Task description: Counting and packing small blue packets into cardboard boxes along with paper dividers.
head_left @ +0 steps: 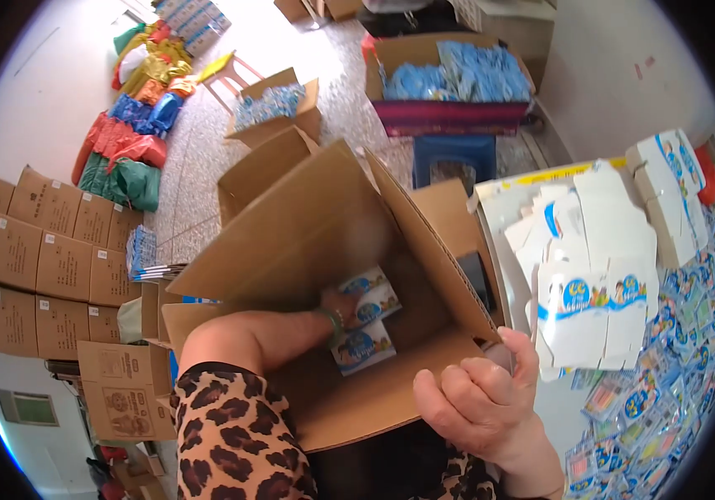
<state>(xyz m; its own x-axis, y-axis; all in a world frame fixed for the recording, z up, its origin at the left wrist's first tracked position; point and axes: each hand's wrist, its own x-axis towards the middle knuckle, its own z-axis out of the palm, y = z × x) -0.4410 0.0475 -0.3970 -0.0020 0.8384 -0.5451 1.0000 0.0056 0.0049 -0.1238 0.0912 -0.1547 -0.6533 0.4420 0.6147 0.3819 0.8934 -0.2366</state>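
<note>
While the left hand [342,307] reaches down inside an open brown carton [416,367] at the frame's centre, its fingers lie against the left end of a small white-and-blue box [376,297]; blurred and partly hidden, so cannot tell whether they pinch it or merely touch. Second small box [366,348] of the same print just below it, also on the carton floor. Right hand [478,400], lower right of centre: fingers curled inward at the carton's near right corner; whether they clamp the cardboard edge, cannot tell. Leopard-print sleeve [232,425] at lower left of centre, bracelet [336,321] on the left wrist. Right of frame: flattened white cartons [595,292] piled on a table, heap of small printed packets [632,408] beside and below them. Left edge: stacked brown cartons [65,258]. Upper left: coloured bags [128,150] heaped against the wall. Top right of centre: box [449,118] of blue bundles above a blue stool [453,157].
</note>
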